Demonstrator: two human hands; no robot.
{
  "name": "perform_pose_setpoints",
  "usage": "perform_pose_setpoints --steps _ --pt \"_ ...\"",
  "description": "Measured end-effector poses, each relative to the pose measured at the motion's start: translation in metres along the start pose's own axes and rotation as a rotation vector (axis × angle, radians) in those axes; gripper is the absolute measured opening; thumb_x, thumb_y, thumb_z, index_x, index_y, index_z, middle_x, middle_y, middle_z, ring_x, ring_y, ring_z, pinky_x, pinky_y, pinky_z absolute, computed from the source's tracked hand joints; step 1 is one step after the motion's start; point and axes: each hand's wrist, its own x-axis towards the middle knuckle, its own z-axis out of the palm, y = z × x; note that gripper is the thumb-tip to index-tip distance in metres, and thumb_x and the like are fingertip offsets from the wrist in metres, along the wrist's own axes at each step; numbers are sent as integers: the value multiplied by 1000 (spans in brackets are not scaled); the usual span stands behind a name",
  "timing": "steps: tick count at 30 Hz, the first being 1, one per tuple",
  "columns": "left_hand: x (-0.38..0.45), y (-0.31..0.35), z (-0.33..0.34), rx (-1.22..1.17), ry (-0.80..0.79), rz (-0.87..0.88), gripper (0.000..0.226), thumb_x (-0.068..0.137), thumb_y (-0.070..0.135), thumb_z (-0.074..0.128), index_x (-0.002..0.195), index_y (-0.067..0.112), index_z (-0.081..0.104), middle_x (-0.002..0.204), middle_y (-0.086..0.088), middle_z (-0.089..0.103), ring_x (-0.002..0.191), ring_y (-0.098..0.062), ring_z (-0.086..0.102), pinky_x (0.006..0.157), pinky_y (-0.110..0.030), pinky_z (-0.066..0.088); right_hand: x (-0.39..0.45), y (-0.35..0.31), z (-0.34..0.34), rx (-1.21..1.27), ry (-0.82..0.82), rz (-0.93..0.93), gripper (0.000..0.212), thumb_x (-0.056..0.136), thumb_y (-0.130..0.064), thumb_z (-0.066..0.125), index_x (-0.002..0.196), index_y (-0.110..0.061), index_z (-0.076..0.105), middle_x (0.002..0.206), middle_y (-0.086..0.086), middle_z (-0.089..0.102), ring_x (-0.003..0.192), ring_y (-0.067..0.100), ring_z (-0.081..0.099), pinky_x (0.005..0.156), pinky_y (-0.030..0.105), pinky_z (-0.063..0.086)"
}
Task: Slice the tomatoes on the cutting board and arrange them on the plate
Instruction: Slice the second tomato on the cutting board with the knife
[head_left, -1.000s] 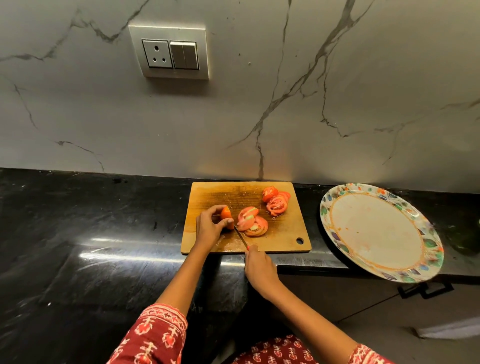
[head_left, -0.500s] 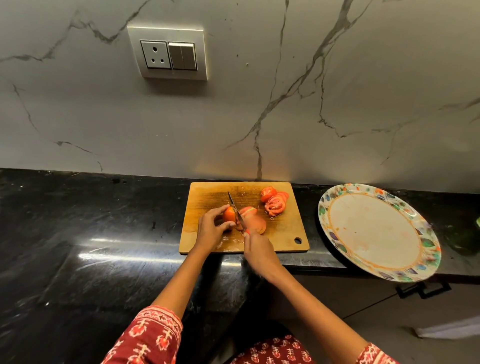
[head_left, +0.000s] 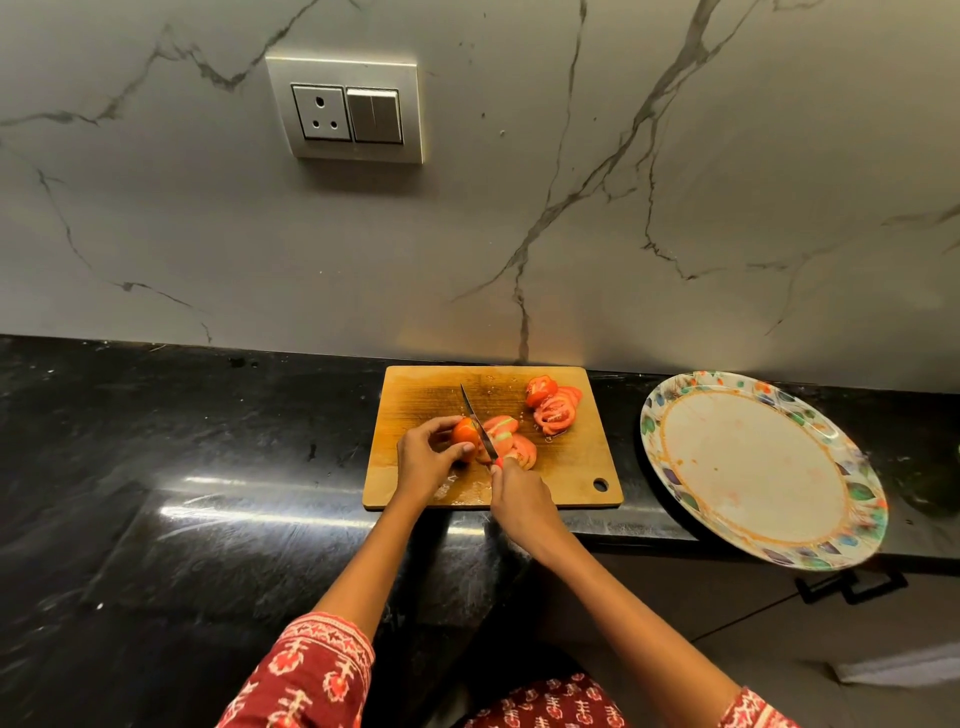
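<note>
At desk back edge, mid-right: cutting board lies flat, its far side against the wall, hanging hole at its near right corner.
left hand: left hand sits over the board's near left part; thumb and fingers curl round the uncut tomato piece and pinch it in place.
right hand: right hand at the board's near edge, fingers wrapped tight on the knife handle; only a bit of red handle shows past the fingertips.
knife: knife blade runs from the right hand toward the board's far edge, tip angled a little left, edge set into the tomato just right of the left fingertips.
fresh slices: fresh slices lie fanned just right of the blade, touching each other, mid-board.
slice pile: slice pile near the board's far right corner, slices overlapping, apart from the fresh ones.
board surface: wet patches and juice around the cut zone and near edge.
plate: plate with leaf-pattern rim sits right of the board, near the desk's front right edge; its near rim overhangs that edge. No slices on it, faint orange smears on the white centre.
desk: desk is black polished stone with glare streaks on the left.
wall: marbled, socket and switch panel above left of the board.
sleeves: red patterned sleeves at frame bottom.
</note>
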Motion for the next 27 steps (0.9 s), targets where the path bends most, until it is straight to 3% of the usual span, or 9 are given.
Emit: perform_pose_setpoints --steps 5,8,11,15,21,27 --pt "4 1 -2 -6 -23 -19 40 68 3 77 106 6 66 106 -9 67 97 -15 60 88 -29 51 0 -4 -3 9 -7 1 34 102 -25 28 109 -1 51 103 21 61 95 37 57 66 32 33" --pt "3 2 -1 8 -43 -3 40 67 3 78 105 6 66 106 -8 67 97 -13 59 79 -14 47 -1 -7 -2 -9 5 3 34 102 -25 27 109 -1 51 104 20 61 96 36 57 66 32 34" --pt "3 3 0 8 -36 8 39 68 3 77 105 6 66 105 -7 67 95 -12 59 76 -11 45 -2 -10 -3 -26 17 7 34 103 -25 26 111 -1 50 105 20 61 98 36 57 68 33 36" --pt "3 1 0 2 -30 7 40 68 2 77 106 6 66 106 -8 67 97 -15 61 81 -18 48 -4 -9 -5 -31 27 32 34 103 -25 26 119 -3 47 107 20 60 100 37 57 68 33 35" --pt "2 -1 -1 15 -21 19 40 69 3 77 107 6 66 106 -9 68 99 -17 62 87 -26 49 -2 -10 -4 -28 8 41 34 103 -25 27 114 -2 48 108 21 60 100 37 57 69 33 36" --pt "0 2 -1 6 -24 14 39 69 2 76 107 6 66 107 -10 67 98 -15 60 86 -25 47 -5 -11 -3 -32 28 51 34 102 -25 27 118 -3 47 107 20 61 100 36 58 69 33 36"
